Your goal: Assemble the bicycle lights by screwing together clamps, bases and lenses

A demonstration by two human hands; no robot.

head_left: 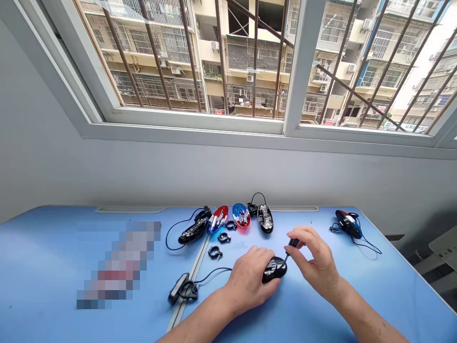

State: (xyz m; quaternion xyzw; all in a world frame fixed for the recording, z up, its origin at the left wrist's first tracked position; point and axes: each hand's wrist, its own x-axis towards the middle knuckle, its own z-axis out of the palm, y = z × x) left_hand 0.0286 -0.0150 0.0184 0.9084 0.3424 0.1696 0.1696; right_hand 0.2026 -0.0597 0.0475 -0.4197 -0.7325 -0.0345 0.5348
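A black oval housing (274,269) lies on the blue table, with my left hand (250,276) closed around its left side. My right hand (316,259) pinches the black handle of a small screwdriver (293,243) between thumb and fingers. The shaft slants down to the upper right end of the housing; whether its tip sits in a screw is too small to tell. From the housing a black cable (216,270) runs left under my left hand to a black part with a ring clamp (188,289).
Along the back edge of the blue table (143,324) lie a black housing (194,231), a red and blue one (217,219), a blue and red one (241,215) and an open black one (265,219). Ring clamps (215,252) sit before them. Another corded device (348,224) lies right.
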